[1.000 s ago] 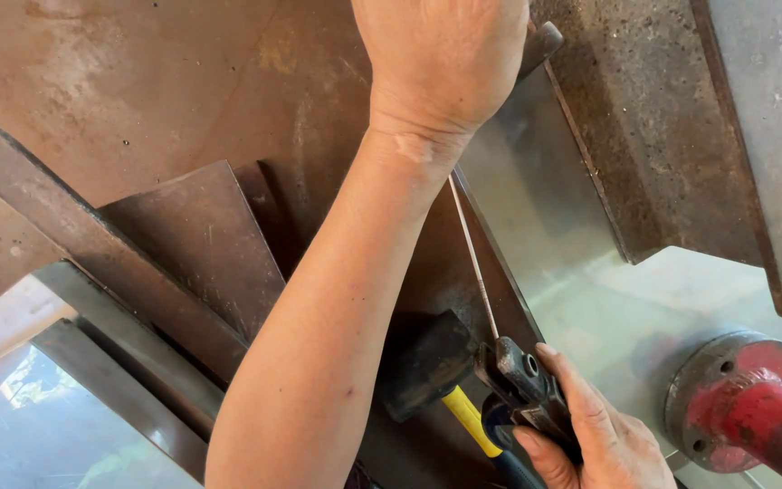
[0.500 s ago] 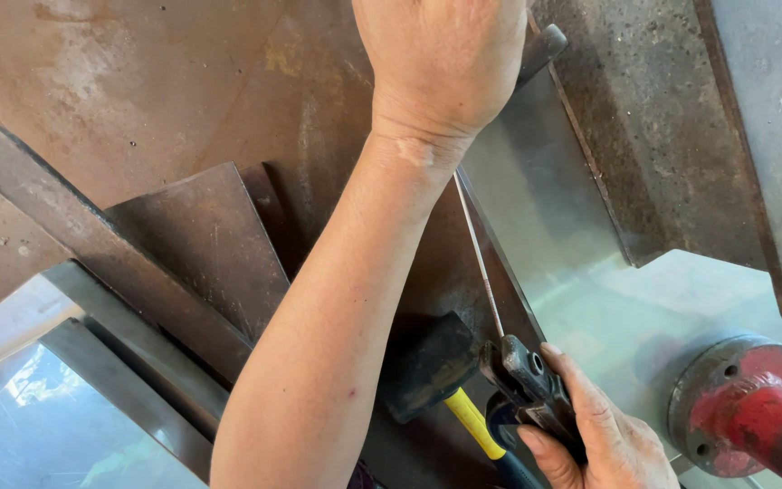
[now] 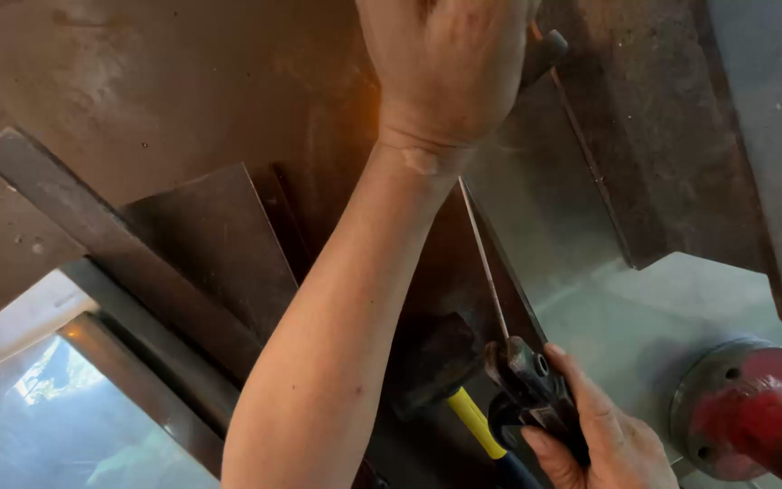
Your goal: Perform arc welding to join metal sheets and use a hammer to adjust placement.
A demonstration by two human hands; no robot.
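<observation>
My left hand (image 3: 450, 68) is at the top of the view with its back towards me. Its fingers curl around a dark handle (image 3: 547, 47) whose end sticks out on the right. A thin metal rod (image 3: 483, 263) runs from under that wrist down to black pliers (image 3: 531, 385). My right hand (image 3: 604, 444), at the bottom right, grips the pliers, whose jaws are clamped on the rod's lower end. Under my left forearm lies a hammer (image 3: 432, 362) with a black head and a yellow handle.
Rusty steel plates and flat bars (image 3: 119, 244) overlap on the left. A grey steel sheet (image 3: 545, 208) lies under a heavy angled block (image 3: 681, 136). A red flanged part (image 3: 748, 417) sits at the bottom right. A shiny pane (image 3: 38, 426) fills the bottom left.
Both hands keep their grips. The view has shifted slightly; the pliers and rod sit a touch further right.
</observation>
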